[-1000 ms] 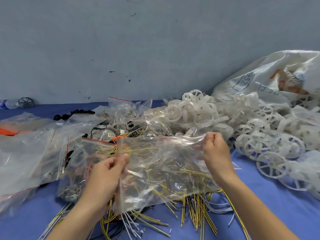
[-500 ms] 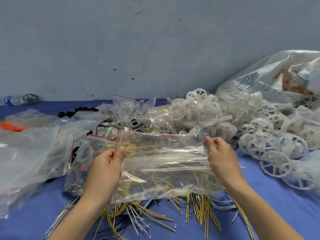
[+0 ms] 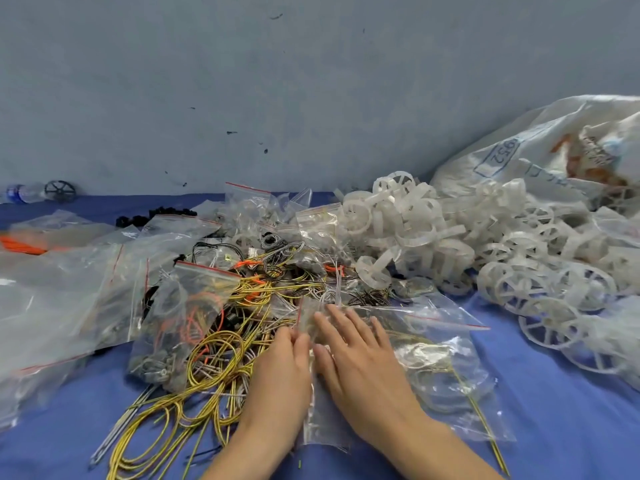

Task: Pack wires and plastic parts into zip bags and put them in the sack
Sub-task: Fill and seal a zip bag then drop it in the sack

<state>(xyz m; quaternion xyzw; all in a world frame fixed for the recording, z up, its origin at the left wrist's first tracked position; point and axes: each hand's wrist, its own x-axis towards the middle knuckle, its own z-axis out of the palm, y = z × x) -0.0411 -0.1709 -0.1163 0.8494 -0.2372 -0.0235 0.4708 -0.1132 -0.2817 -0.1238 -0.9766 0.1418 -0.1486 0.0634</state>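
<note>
A clear zip bag (image 3: 440, 368) holding yellow wires lies flat on the blue cloth at centre right. My right hand (image 3: 356, 358) presses on its left part with fingers spread straight. My left hand (image 3: 282, 372) lies beside it at the bag's left edge, fingertips against the plastic; whether they pinch it I cannot tell. Loose yellow wires (image 3: 207, 368) sprawl to the left. White plastic wheel parts (image 3: 433, 237) are heaped behind. The white sack (image 3: 540, 150) slumps at the far right.
A filled red-zip bag (image 3: 187, 317) leans left of the wires. Several empty and filled clear bags (image 3: 62, 292) cover the left side. A water bottle (image 3: 20, 192) and a dark wheel (image 3: 59, 191) stand at the far left by the wall.
The bag was held up stretched between both hands. It now lies flat on the cloth to the right, and both hands have come together at its left edge.
</note>
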